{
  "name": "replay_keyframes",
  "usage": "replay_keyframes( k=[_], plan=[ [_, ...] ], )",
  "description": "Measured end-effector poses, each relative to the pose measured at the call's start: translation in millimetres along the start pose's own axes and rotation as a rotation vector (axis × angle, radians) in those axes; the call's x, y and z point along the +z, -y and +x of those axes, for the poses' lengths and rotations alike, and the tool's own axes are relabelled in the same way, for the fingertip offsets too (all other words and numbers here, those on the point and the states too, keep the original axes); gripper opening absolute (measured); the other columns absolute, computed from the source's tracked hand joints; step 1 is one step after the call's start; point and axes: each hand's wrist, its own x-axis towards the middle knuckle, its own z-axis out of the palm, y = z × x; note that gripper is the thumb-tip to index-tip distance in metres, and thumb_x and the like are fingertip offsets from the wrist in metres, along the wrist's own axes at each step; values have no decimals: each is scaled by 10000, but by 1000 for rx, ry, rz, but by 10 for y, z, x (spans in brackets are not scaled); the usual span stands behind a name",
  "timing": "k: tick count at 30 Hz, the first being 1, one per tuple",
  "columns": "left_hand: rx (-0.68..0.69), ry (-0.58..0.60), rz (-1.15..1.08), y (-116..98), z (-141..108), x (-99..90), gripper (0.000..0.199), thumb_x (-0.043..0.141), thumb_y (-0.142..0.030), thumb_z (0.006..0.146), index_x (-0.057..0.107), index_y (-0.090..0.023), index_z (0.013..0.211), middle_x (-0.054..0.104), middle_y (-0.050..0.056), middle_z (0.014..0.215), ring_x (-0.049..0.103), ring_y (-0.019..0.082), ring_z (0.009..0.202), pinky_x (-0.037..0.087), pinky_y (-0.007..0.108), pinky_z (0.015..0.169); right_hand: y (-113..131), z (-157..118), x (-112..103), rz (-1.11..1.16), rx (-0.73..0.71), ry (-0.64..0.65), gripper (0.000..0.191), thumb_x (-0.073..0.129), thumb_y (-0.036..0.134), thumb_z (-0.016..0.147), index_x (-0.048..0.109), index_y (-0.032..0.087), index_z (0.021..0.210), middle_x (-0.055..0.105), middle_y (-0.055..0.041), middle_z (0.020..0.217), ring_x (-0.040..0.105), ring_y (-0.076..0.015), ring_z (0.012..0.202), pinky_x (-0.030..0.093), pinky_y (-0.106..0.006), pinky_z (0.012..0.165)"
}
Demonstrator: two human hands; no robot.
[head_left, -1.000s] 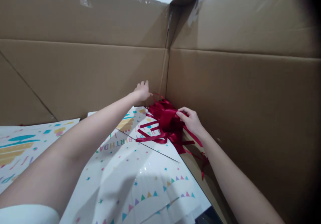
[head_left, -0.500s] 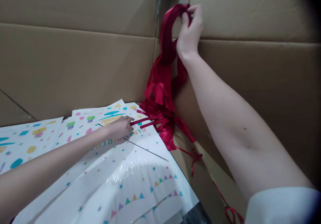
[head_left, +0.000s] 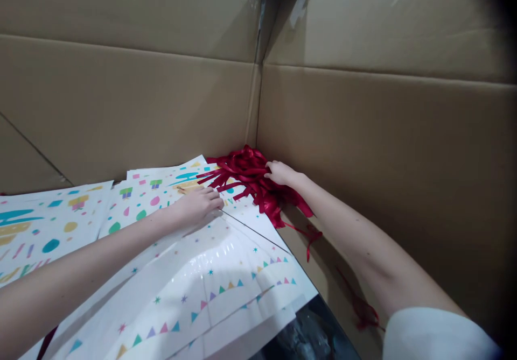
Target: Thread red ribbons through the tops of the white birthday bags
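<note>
Red ribbons [head_left: 246, 161] lie in a tangled heap in the corner, their cut ends spread over the printed paper sheets [head_left: 238, 241]. At the heap's right side, my right hand [head_left: 280, 173] has its fingers bent against the ribbons; whether it grips any is unclear. My left hand [head_left: 202, 204] rests palm down on the sheets, left of the ribbon ends, with its fingers close together over a thin dark stick [head_left: 254, 231]. The stick passes under the hand, and the fingertips' hold on it is hard to make out.
Tall cardboard walls [head_left: 169, 101] meet behind the heap. More patterned sheets [head_left: 52, 214] lie at the left. Black plastic [head_left: 311, 333] shows below the sheets at the front. Thin red string [head_left: 313, 236] hangs to the right, by the right forearm.
My right hand has come down from high in the corner, and the ribbon loop it held up now lies in the heap. My left hand has shifted slightly right, off the ribbon ends.
</note>
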Motion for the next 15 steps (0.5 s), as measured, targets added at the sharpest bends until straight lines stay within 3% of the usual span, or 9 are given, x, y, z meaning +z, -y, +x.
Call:
replay_keyframes(
  k=[2,4,6,8,11,13,15],
  plan=[
    [89,-64,67,-138,79,-153,258,446,-137,1022,685,-224,1065,691,64,1070,585,214,982,420,327,879,137,-218,-16,114,-63,-2,308,618,349,983,665,139,1203,653,-194,1284,586,-316,1232,436,-459,1073],
    [228,-163,176,-285,218,-274,279,457,-79,1006,686,-227,1069,691,66,1076,580,204,957,424,319,850,359,-469,15,235,-156,47,334,498,422,1038,677,186,1191,691,-138,1231,629,-273,1167,485,-415,1024],
    [376,-263,243,-428,402,-333,240,499,-83,994,697,-218,1004,699,64,1037,580,203,920,433,319,804,607,-722,108,400,-236,161,445,368,511,1066,700,216,1113,737,-81,1057,696,-215,961,568,-354,855],
    [461,-315,230,-552,581,-331,215,532,-112,990,698,-208,893,706,52,951,584,203,876,445,325,775,800,-925,225,784,-215,273,560,257,574,1066,682,209,1067,719,-62,901,690,-182,770,582,-321,679],
    [488,-353,190,-656,736,-264,211,540,-151,1003,708,-204,888,718,45,925,609,207,897,478,343,809,857,-1069,314,1330,10,272,476,468,635,981,641,195,934,616,-14,704,574,-143,542,476,-259,456],
    [436,-377,133,-641,757,-210,230,509,-127,1006,722,-210,1032,723,72,1110,626,209,1033,502,345,886,733,-1076,271,1410,110,198,381,636,576,910,600,201,849,523,36,620,437,-95,440,319,-208,362],
    [280,-372,7,-555,774,-153,326,464,-60,978,712,-206,1131,663,101,1300,601,200,1181,501,341,979,537,-1047,165,1398,142,128,318,694,495,887,580,203,833,474,66,611,308,-56,399,190,-189,340]
  ],
)
